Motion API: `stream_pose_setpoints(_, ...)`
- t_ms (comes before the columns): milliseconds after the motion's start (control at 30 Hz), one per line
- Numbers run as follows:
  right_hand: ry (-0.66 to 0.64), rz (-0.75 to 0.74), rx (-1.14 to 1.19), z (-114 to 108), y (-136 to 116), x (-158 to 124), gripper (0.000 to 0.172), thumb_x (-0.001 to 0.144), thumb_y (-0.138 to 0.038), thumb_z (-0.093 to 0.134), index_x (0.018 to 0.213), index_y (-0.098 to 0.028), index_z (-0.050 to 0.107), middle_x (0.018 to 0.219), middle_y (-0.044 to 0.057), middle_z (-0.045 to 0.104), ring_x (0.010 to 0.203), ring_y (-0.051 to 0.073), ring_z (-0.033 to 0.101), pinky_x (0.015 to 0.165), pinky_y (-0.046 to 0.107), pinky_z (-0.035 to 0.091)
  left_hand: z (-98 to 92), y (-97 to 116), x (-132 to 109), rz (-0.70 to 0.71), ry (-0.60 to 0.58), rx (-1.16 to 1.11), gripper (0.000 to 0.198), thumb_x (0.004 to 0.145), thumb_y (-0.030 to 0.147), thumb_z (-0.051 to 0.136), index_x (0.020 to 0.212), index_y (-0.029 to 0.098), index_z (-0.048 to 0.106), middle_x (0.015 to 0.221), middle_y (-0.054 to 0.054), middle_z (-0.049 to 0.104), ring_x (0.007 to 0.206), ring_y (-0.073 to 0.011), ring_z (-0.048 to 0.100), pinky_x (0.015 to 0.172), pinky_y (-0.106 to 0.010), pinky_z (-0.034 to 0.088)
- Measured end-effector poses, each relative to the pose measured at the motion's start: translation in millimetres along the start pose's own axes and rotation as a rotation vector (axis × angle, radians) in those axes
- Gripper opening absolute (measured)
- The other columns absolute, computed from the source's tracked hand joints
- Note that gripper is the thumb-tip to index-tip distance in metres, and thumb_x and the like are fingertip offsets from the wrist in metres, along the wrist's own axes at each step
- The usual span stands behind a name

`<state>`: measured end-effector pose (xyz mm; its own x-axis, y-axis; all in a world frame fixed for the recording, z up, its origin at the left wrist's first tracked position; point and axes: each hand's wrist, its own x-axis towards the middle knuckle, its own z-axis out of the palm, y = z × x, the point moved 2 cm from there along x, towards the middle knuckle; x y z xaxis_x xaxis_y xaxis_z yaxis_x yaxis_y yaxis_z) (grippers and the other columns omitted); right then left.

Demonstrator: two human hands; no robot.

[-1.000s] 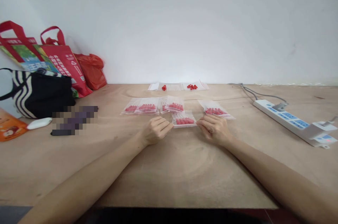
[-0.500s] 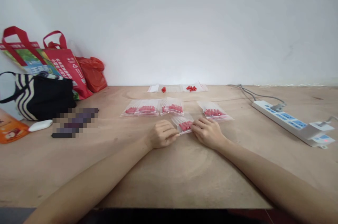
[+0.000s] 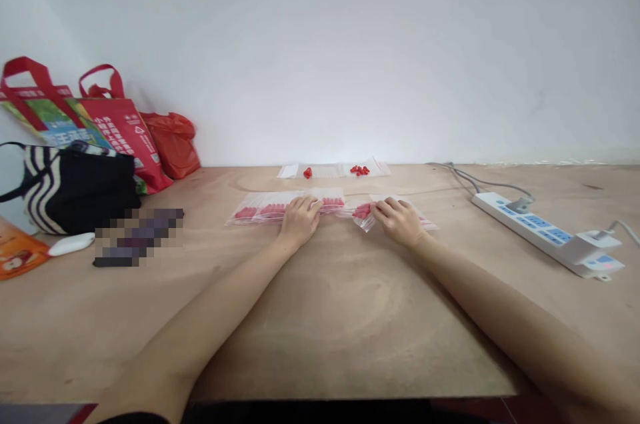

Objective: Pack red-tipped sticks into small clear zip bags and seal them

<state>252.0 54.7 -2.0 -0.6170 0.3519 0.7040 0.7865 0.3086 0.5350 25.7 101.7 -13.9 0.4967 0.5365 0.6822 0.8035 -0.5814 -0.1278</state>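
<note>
right hand (image 3: pixel 399 217) pinches a bag (image 3: pixel 367 223), fingers closed. left hand (image 3: pixel 301 216) half-curled at the filled bags (image 3: pixel 273 209) on the worktop (image 3: pixel 300 331); can't tell if it grips. several look packed; loose red pieces (image 3: pixel 360 171) behind probably remain.

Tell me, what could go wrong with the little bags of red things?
Two things, maybe. The right-hand grip holds a clear bag at a slant; if its seal isn't tight, which I can't see, the red pieces inside could spill out. The left-hand grip is right at the overlapping bags, so a small bump might push them out of place.
</note>
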Motion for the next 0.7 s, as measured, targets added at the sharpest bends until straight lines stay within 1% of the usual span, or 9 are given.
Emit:
stream_pose_setpoints(100, -0.035, 0.042, -0.027, 3, 11, 2, 0.015, 0.08, -0.009, 0.048, 0.079, -0.015, 0.062, 0.074, 0.004, 0.06, 0.067, 0.015, 0.041, 0.058, 0.028, 0.022, 6.1, 0, 5, -0.011, -0.016, -0.012, 0.021, 0.077, 0.012, 0.052, 0.096, 0.016, 0.061, 0.094, -0.008, 0.062, 0.088, -0.0223, 0.056, 0.08, -0.035, 0.045)
stream_pose_setpoints(200, -0.066, 0.147, -0.055, 5, 26, 0, 0.015, 0.082, -0.013, 0.047, 0.083, -0.016, 0.062, 0.076, 0.004, 0.06, 0.07, 0.015, 0.042, 0.059, 0.028, 0.021, 9.1, 0, 6, -0.021, -0.029, -0.03, 0.018, 0.081, 0.014, 0.048, 0.094, 0.017, 0.061, 0.09, -0.006, 0.062, 0.083, -0.0198, 0.058, 0.075, -0.032, 0.047)
stream_pose_setpoints(267, -0.098, 0.225, -0.081, 7, 34, -2, 0.017, 0.082, -0.013, 0.046, 0.082, -0.017, 0.062, 0.076, 0.004, 0.059, 0.07, 0.016, 0.042, 0.058, 0.028, 0.021, 9.8, 0, 5, -0.017, -0.039, -0.044, 0.016, 0.082, 0.015, 0.047, 0.091, 0.017, 0.061, 0.089, -0.006, 0.062, 0.082, -0.019, 0.058, 0.072, -0.031, 0.048)
stream_pose_setpoints(333, -0.167, 0.279, -0.09, 10, 37, -6, 0.019, 0.081, -0.01, 0.046, 0.081, -0.018, 0.063, 0.077, 0.004, 0.059, 0.07, 0.015, 0.042, 0.058, 0.028, 0.02, 10.1, 0, 5, -0.008, -0.045, -0.061, 0.015, 0.082, 0.013, 0.048, 0.088, 0.017, 0.061, 0.089, -0.006, 0.062, 0.082, -0.0191, 0.058, 0.071, -0.03, 0.048)
stream_pose_setpoints(400, -0.275, 0.311, -0.068, 14, 36, -9, 0.02, 0.08, -0.01, 0.046, 0.079, -0.018, 0.063, 0.079, 0.005, 0.059, 0.07, 0.016, 0.043, 0.057, 0.028, 0.019, 10.5, 0, 5, 0.002, -0.044, -0.079, 0.014, 0.081, 0.011, 0.048, 0.086, 0.016, 0.06, 0.089, -0.006, 0.062, 0.083, -0.0191, 0.057, 0.072, -0.029, 0.048)
stream_pose_setpoints(467, -0.389, 0.346, -0.018, 16, 34, -11, 0.02, 0.079, -0.011, 0.046, 0.076, -0.018, 0.064, 0.082, 0.006, 0.059, 0.072, 0.016, 0.044, 0.057, 0.028, 0.019, 10.8, -1, 5, 0.015, -0.038, -0.099, 0.014, 0.081, 0.01, 0.047, 0.083, 0.015, 0.059, 0.086, -0.006, 0.062, 0.081, -0.0185, 0.058, 0.073, -0.029, 0.049)
stream_pose_setpoints(533, -0.463, 0.395, 0.047, 15, 32, -11, 0.019, 0.078, -0.014, 0.047, 0.075, -0.019, 0.065, 0.084, 0.007, 0.06, 0.076, 0.017, 0.046, 0.059, 0.028, 0.021, 10.5, -1, 5, 0.033, -0.027, -0.118, 0.014, 0.082, 0.01, 0.045, 0.082, 0.014, 0.058, 0.084, -0.006, 0.061, 0.08, -0.0177, 0.058, 0.073, -0.029, 0.049)
stream_pose_setpoints(600, -0.462, 0.409, 0.135, 11, 29, -10, 0.017, 0.074, -0.015, 0.05, 0.08, -0.02, 0.066, 0.088, 0.006, 0.06, 0.08, 0.018, 0.047, 0.064, 0.029, 0.023, 9.1, 0, 5, 0.054, -0.012, -0.136, 0.016, 0.084, 0.011, 0.042, 0.081, 0.014, 0.057, 0.084, -0.006, 0.061, 0.079, -0.0172, 0.058, 0.073, -0.029, 0.049)
stream_pose_setpoints(700, -0.336, 0.311, 0.3, -1, 14, -7, 0.024, 0.072, -0.019, 0.053, 0.092, -0.022, 0.064, 0.094, 0.005, 0.06, 0.084, 0.018, 0.047, 0.07, 0.031, 0.024, 3.5, 3, 1, 0.091, 0.014, -0.16, 0.019, 0.087, 0.013, 0.037, 0.083, 0.014, 0.056, 0.083, -0.007, 0.061, 0.079, -0.0165, 0.059, 0.072, -0.028, 0.049)
